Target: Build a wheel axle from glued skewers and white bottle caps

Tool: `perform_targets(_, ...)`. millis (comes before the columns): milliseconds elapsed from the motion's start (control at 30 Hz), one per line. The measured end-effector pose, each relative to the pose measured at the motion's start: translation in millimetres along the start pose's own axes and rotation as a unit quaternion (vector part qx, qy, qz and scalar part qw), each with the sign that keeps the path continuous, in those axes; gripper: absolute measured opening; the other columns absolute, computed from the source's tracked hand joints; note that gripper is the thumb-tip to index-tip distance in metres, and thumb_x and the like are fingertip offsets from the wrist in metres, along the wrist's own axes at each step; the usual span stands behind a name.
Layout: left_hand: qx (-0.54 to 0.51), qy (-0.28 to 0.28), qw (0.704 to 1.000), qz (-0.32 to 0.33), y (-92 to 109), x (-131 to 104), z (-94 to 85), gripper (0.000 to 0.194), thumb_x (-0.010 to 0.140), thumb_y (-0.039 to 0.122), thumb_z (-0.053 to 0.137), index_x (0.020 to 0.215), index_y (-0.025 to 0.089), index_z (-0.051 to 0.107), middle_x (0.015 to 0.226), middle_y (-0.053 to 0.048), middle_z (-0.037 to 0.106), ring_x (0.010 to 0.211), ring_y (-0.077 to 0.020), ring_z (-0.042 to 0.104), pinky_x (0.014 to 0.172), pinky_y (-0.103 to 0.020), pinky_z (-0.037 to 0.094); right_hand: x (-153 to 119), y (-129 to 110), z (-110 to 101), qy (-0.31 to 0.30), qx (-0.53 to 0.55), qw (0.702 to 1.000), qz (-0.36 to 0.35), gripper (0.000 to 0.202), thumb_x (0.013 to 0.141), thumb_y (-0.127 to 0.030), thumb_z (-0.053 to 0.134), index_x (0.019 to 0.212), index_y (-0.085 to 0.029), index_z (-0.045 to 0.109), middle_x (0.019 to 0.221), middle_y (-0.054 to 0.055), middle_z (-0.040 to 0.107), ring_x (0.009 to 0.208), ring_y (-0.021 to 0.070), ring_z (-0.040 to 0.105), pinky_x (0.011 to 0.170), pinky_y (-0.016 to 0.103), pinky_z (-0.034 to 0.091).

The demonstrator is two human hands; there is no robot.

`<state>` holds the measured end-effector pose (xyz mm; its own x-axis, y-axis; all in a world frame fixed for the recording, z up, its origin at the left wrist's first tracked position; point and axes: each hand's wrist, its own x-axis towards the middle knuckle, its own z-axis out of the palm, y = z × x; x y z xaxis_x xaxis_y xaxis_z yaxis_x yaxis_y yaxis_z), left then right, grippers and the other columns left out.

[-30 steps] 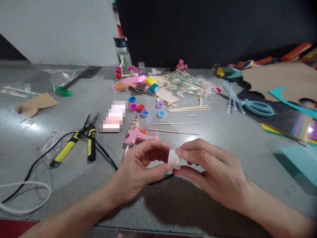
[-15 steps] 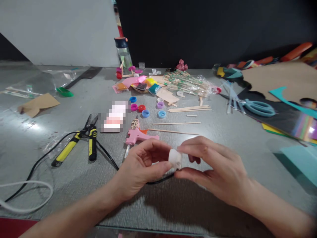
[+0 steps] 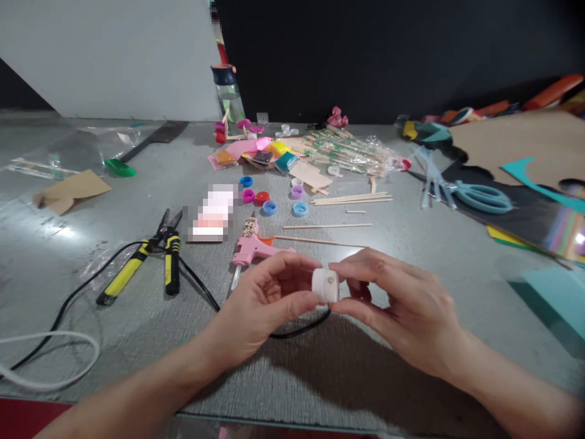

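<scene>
over on the left, a piece of brown card (image 3: 75, 190) is lying on the grey table (image 3: 150, 347), and some yellow-and-black cutters (image 3: 121, 279) are resting with their handles spread apart. a pink glue gun (image 3: 249, 251) is lying just beyond the left hand (image 3: 269, 305), whose thumb and fingers are curving in to pinch the left end of a white piece (image 3: 325, 285).

that piece is being held above the table, between the two hands. it's looking like a stubby drum turned sideways, plain white at the left and a touch greyer toward its right rim, with a small, round, darker mark showing on its side; i'm not managing to tell whether that's a hole or a dab of something.

the right hand (image 3: 402, 305) is grasping the other end, index finger above and thumb below, the remaining fingers curling inward. farther right, blue-handled scissors (image 3: 485, 198) are lying near the craft sheets, and a pale teal sheet (image 3: 555, 299) is sitting at the far side.
</scene>
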<state>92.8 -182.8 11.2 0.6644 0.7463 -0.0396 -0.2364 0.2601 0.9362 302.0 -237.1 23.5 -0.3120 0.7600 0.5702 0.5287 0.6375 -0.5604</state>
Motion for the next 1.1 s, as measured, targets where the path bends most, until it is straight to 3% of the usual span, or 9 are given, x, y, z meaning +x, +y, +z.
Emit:
perform_targets(300, 0.037, 0.035, 0.999, 0.002, 6, 3, 5.3, 0.017, 0.082, 0.023, 0.081, 0.096, 0.018, 0.075, 0.091, -0.004, 0.075, 0.084, -0.0149, 0.069, 0.079, -0.026, 0.058, 0, 1, 3, 0.008, -0.013, 1.0, 0.02, 0.019, 0.097, -0.028, 0.067, 0.11, -0.014, 0.064, 0.087, 0.003, 0.068, 0.073, 0.0111, 0.061, 0.062, 0.022, 0.048)
perform_targets(833, 0.04, 0.032, 0.999, 0.002, 3, 3, 3.5, 0.017, 0.082, 0.025, 0.08, 0.096, 0.018, 0.074, 0.09, -0.004, 0.074, 0.08, -0.015, 0.068, 0.076, -0.028, 0.057, 0, 0, 5, 0.008, -0.007, 0.999, 0.032, 0.018, 0.096, -0.029, 0.068, 0.109, -0.017, 0.065, 0.082, 0.001, 0.065, 0.068, 0.0106, 0.058, 0.059, 0.022, 0.045)
perform_targets(967, 0.028, 0.018, 0.999, -0.005, 3, 4, 3.5, 0.018, 0.084, 0.029, 0.079, 0.096, 0.018, 0.073, 0.088, -0.003, 0.073, 0.077, -0.0138, 0.066, 0.076, -0.027, 0.055, -3, 3, -2, -0.001, 0.004, 0.999, 0.048, 0.029, 0.096, -0.027, 0.068, 0.123, -0.018, 0.062, 0.088, 0.0, 0.066, 0.067, 0.0098, 0.055, 0.061, 0.023, 0.047)
perform_targets(1100, -0.004, 0.01, 1.0, -0.025, 0, 4, 1.9, 0.02, 0.086, 0.034, 0.078, 0.098, 0.018, 0.073, 0.087, -0.002, 0.072, 0.072, -0.0121, 0.066, 0.076, -0.026, 0.053, -2, 7, -7, -0.003, 0.017, 1.0, 0.025, 0.037, 0.096, -0.016, 0.066, 0.132, -0.023, 0.06, 0.099, 0.003, 0.068, 0.077, 0.0123, 0.06, 0.066, 0.026, 0.049)
